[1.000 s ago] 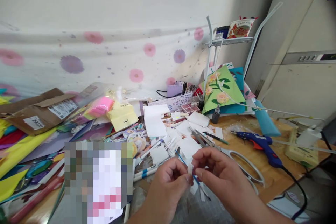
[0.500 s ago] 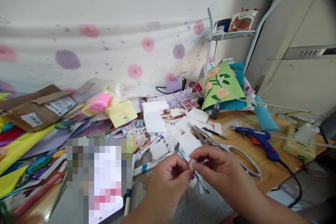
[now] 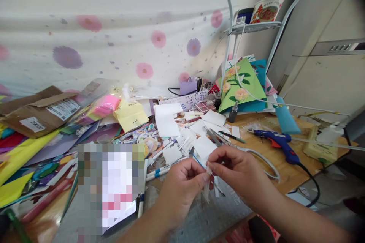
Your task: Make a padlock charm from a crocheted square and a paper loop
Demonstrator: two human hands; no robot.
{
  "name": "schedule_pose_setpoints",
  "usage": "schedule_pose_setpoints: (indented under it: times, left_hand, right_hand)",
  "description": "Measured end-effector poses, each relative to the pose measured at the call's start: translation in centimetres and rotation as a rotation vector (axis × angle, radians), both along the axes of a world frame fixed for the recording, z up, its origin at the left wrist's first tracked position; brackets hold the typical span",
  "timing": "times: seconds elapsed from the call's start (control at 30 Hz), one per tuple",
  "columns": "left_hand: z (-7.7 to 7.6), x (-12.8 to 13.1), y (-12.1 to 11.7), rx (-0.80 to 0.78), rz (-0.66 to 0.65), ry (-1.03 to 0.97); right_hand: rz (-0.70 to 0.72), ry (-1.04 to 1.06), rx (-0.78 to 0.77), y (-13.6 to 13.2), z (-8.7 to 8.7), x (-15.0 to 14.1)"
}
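Over the grey cutting mat (image 3: 191, 222), my left hand (image 3: 182, 186) and my right hand (image 3: 238, 165) meet fingertip to fingertip. Both are closed in a pinch on a small, thin whitish strip (image 3: 209, 174); whether it is paper or tape I cannot tell. Part of it hangs below the fingers, and the rest is hidden by them. A thin blue stick (image 3: 196, 158) shows just behind my left fingertips. Metal scissors (image 3: 273, 169) lie beyond my right hand, partly covered by it. White paper pieces (image 3: 204, 147) are scattered behind both hands.
A blue glue gun (image 3: 275, 139) with a black cord lies at the right. Left of my hands is a pixelated screen (image 3: 116, 182). Markers (image 3: 158, 172), a cardboard box (image 3: 40, 112) and coloured sheets crowd the left and back. A white rack (image 3: 256, 26) stands at the back right.
The view has shifted slightly. My right fingers have moved up a little on the whitish strip, and more of it now shows between and below the fingertips.
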State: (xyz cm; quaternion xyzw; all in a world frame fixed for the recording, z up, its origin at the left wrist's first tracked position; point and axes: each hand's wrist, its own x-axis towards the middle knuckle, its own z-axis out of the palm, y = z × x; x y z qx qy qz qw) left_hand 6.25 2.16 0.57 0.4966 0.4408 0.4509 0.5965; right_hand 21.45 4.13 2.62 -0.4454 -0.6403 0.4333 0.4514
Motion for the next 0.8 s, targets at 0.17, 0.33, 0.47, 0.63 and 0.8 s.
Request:
schedule_pose_setpoints:
  times: [0.17,0.33,0.47,0.63,0.8]
  left_hand:
    - [-0.44,-0.04,0.00,-0.082,-0.016,-0.098]
    - [-0.02,0.09,-0.06,-0.159,-0.052,-0.172]
    - [0.15,0.24,-0.18,-0.224,-0.073,-0.108]
    - [0.20,0.38,-0.34,-0.234,-0.065,-0.043]
    - [0.49,0.54,-0.20,-0.193,-0.066,-0.002]
  right_hand:
    - [-0.029,0.005,-0.023,0.38,0.12,0.26]
    - [-0.049,0.011,-0.007,0.76,0.07,0.40]
    - [-0.058,0.013,-0.015,0.84,0.08,0.42]
    - [-0.090,0.018,-0.022,0.87,0.14,0.26]
    - [-0.123,0.021,-0.029,0.79,0.07,-0.24]
